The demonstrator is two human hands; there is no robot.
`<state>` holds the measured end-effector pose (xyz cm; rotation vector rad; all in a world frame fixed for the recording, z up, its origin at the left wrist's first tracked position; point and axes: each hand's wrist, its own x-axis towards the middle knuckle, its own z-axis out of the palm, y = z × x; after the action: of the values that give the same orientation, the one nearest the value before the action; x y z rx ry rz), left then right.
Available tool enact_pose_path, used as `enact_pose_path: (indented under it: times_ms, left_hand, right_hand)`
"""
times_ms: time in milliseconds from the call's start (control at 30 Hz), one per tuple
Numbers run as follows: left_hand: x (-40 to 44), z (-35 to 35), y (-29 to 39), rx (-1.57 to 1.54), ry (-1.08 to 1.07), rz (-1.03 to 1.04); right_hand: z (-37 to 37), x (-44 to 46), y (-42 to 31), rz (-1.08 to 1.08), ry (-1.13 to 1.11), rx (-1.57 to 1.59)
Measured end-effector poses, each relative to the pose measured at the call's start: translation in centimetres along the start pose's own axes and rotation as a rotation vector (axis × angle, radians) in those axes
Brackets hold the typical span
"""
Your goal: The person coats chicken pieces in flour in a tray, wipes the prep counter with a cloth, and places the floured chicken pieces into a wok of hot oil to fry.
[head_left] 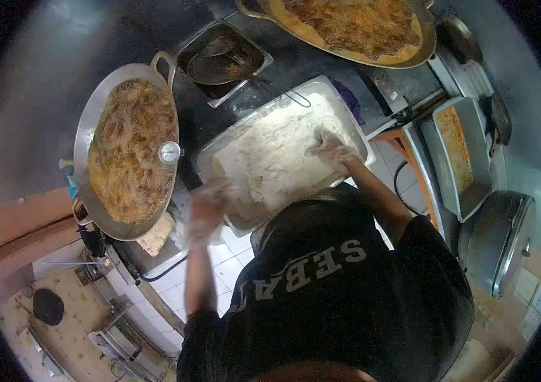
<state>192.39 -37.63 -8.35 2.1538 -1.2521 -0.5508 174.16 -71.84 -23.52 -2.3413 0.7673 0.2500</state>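
Observation:
A metal tray [361,135] of white flour [277,149] lies in front of my body. My right hand [333,151], in a clear plastic glove, rests at the flour's right side with its fingers apart and nothing visible in them. Over the tray's near left corner is my left hand [208,205], also gloved. Motion smears its fingers, so I cannot make out their shape or whether they hold anything.
Bubbling oil with browned food fills a large wok [82,137] at left and another wok [425,48] at the far right. A strainer [219,67] lies on a square tray beyond the flour. A deep rectangular pan [446,149] and a lidded pot [497,232] are at right.

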Motion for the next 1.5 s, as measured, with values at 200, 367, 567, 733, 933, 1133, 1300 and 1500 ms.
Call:
enact_pose_path:
  times_ms: [200,367,567,733,933,1133,1300,1500]
  left_hand:
    - [4.5,16.0,-8.4,0.168,-0.206,-0.567]
    - [5.3,21.0,-15.6,-0.030,-0.191,-0.294]
    - [5.4,22.6,-15.5,0.075,-0.116,-0.457]
    - [4.8,15.0,-5.1,0.308,0.266,-0.352]
    - [4.0,9.9,1.6,-0.224,0.639,-0.209]
    - [3.4,7.3,3.6,-0.259,0.153,-0.544]
    - [2.0,8.6,4.1,-0.052,0.179,-0.433]
    - [0.5,10.2,3.6,-0.348,0.319,-0.313]
  right_hand:
    - [5.8,2.4,2.3,0.017,-0.047,0.520]
    - [0.9,0.4,-1.5,0.000,-0.247,0.695]
    - [-2.0,-0.1,-1.6,-0.149,-0.082,0.470]
    - [-4.4,-0.6,-2.7,-0.197,0.014,0.192]
    - [-7.3,-2.1,-4.6,0.054,-0.137,0.739]
    - [-12.0,-2.5,-12.3,0.002,-0.191,1.074]
    - [-17.4,0.5,-22.8,-0.358,-0.311,0.840]
    - [-18.0,5.2,-39.4,-0.452,-0.141,0.236]
